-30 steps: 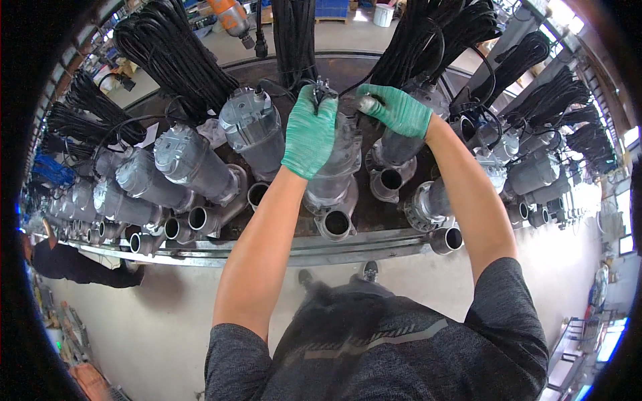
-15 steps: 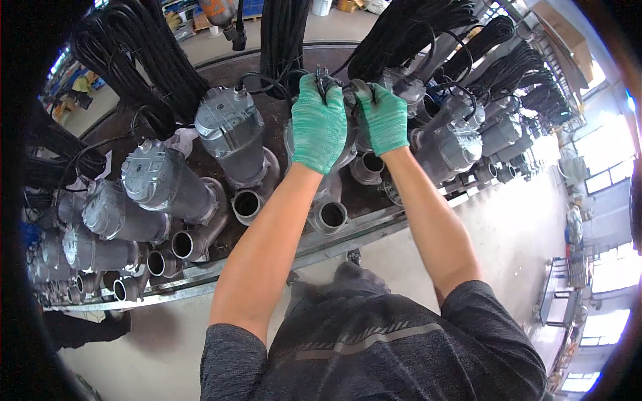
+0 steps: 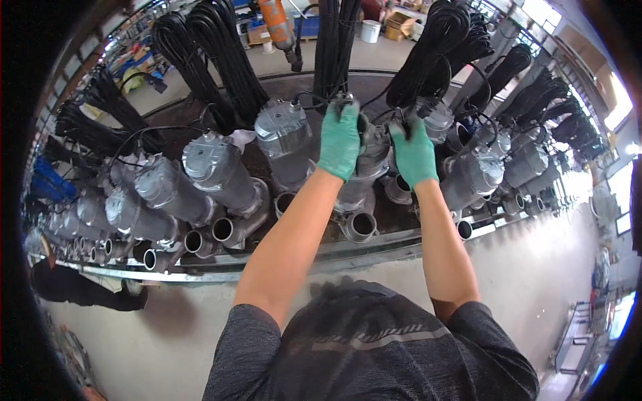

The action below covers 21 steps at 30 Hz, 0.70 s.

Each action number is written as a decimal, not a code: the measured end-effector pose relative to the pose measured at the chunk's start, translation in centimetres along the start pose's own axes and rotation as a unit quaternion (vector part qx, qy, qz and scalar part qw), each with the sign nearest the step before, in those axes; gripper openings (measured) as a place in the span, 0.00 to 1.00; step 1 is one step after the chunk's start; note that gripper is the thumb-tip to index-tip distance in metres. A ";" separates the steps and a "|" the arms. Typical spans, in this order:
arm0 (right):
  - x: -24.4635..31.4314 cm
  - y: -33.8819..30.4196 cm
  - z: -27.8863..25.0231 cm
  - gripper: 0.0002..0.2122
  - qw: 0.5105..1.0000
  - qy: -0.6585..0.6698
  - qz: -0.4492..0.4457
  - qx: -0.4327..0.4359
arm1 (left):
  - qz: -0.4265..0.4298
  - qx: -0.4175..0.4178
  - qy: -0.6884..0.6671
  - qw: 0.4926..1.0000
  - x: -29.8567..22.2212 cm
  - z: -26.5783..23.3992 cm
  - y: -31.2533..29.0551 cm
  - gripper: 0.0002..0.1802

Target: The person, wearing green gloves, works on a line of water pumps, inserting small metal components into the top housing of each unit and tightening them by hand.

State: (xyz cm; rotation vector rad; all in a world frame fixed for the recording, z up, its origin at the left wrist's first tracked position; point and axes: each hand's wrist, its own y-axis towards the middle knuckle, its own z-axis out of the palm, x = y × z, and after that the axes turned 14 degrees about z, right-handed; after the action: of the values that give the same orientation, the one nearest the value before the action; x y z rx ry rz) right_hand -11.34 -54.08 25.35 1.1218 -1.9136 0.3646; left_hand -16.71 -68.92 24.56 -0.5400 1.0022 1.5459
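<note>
A grey metal pump (image 3: pixel 362 172) with a rounded body and a round outlet at its foot stands between my hands. My left hand (image 3: pixel 340 144), in a green glove, is at the upper left of this pump, its fingers bent near the base of a hanging black cable coil (image 3: pixel 329 50). My right hand (image 3: pixel 414 155), gloved alike, hovers by the pump's upper right side, with dark fingertips bent inward. Motion smears the fingers of both hands, and whatever may be between them cannot be made out.
More grey pumps (image 3: pixel 283 134) line the metal-edged bench (image 3: pixel 314 257) on both sides, with black cable bundles (image 3: pixel 428 53) rising behind. An orange tool (image 3: pixel 276 25) hangs at the back. Beyond lie a white bucket (image 3: pixel 370 31) and cardboard boxes (image 3: pixel 399 25). Another person's dark-clothed leg (image 3: pixel 87 286) shows at left.
The view has shifted, so the bench and pumps sit further right and lower. My hands, close together over the pump's top before, are now further apart on either side of it.
</note>
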 end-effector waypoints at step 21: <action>-4.3 -10.2 1.2 0.20 0.886 0.134 -0.113 0.429 | 0.044 -0.100 -0.137 0.985 -1.2 -3.8 -12.1 0.16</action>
State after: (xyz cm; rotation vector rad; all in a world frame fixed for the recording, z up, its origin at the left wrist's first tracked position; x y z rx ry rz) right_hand -2.71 -57.98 19.55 1.7204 -1.3447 1.2429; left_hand -5.61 -73.03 19.88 -0.4112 0.6723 1.7574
